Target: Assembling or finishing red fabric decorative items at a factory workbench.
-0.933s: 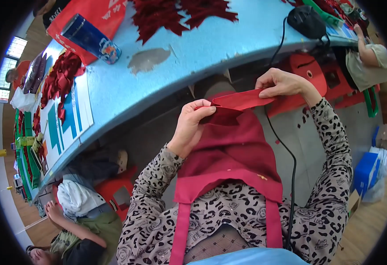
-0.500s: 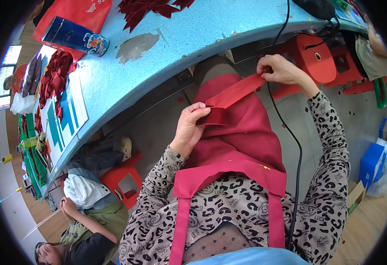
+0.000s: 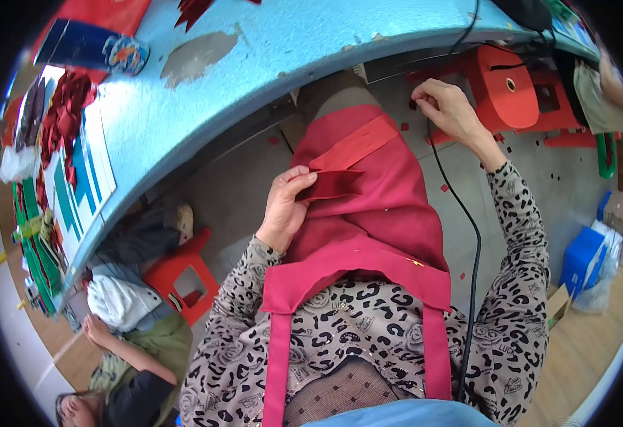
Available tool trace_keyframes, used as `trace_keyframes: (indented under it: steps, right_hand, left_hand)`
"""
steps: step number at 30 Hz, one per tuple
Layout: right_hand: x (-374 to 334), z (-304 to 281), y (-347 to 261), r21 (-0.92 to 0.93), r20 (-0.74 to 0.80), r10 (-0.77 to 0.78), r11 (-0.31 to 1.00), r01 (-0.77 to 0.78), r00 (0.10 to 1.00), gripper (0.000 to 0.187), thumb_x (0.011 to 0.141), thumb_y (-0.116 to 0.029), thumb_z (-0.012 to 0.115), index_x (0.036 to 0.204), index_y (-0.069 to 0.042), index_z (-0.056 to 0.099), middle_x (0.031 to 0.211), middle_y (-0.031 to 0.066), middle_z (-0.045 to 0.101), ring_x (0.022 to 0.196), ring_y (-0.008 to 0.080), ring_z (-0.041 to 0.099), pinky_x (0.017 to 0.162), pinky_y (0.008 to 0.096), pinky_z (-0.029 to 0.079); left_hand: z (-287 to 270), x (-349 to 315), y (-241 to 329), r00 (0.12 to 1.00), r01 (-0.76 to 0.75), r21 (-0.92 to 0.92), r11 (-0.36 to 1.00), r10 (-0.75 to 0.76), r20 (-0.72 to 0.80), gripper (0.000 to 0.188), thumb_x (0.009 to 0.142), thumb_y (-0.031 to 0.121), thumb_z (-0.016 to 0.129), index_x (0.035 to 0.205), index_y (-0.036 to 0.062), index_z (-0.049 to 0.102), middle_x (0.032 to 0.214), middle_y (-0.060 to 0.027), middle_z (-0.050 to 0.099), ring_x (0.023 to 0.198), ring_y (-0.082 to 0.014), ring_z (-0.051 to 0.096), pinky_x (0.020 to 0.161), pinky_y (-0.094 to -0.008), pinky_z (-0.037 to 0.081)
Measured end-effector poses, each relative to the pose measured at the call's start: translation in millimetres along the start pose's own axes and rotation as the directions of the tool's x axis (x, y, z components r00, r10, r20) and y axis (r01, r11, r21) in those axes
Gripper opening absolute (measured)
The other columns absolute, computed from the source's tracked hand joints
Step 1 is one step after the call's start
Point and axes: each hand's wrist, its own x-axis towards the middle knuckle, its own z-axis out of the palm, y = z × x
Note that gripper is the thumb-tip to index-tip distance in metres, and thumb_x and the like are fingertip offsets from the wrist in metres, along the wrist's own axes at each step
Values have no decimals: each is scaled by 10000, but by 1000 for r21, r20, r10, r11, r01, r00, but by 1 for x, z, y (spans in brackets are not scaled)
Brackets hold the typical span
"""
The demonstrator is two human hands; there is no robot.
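My left hand pinches a folded red ribbon between thumb and fingers. Its longer, brighter strip runs up and to the right across my lap, while a shorter dark red tail with a notched end points right below it. The ribbon rests over my dark pink apron. Away from the ribbon, my right hand is raised to the right of my knees, its thumb and fingers together. A small dark bit shows at those fingertips, too small to name. A black cable passes just below that hand.
Ahead curves a blue tabletop with a worn grey patch, a dark blue tumbler and a heap of dark red ribbon pieces. Red stools stand at right. A seated person is at lower left.
My right hand has let go of the ribbon's far end, which now lies on my lap. My left hand keeps its pinch. The whole view has shifted slightly.
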Motion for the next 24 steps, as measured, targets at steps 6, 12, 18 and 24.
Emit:
trace_keyframes:
  steps: [6, 12, 18, 24]
  right_hand:
    - [17, 87, -86, 155, 30, -366, 921, 357, 930, 112, 787, 6, 577, 895, -9, 601, 868, 94, 589, 830, 249, 577, 695, 317, 476]
    - [35, 142, -132, 94, 75, -619, 785, 612, 782, 126, 792, -31, 600, 918, -26, 614, 905, 91, 598, 878, 262, 569, 741, 336, 480]
    - [33, 173, -152, 50, 170, -597, 800, 598, 784, 141, 797, -65, 606, 934, -32, 616, 901, 93, 597, 892, 272, 559, 804, 364, 456]
    - [32, 183, -163, 113, 306, -543, 836, 537, 782, 129, 794, -64, 606, 918, -30, 611, 861, 92, 588, 868, 277, 554, 837, 361, 433]
  left_hand:
    - [-54, -4, 12, 1000, -20, 24, 1000, 20, 18, 63, 806, 45, 639, 862, 54, 612, 840, -29, 652, 769, -104, 618, 749, -261, 486]
    - [-86, -14, 12, 1000, -29, 26, 999, 29, -5, 93, 821, 61, 640, 908, 33, 623, 856, -42, 655, 768, -119, 626, 736, -258, 503]
    - [-105, -22, 13, 999, -49, 63, 997, 48, 27, 119, 833, 59, 635, 943, 19, 619, 884, -54, 657, 797, -131, 632, 734, -270, 523]
    - [-112, -32, 15, 996, -83, 116, 990, 85, -14, 140, 826, 78, 647, 938, -3, 626, 861, -59, 651, 772, -110, 620, 714, -223, 490]
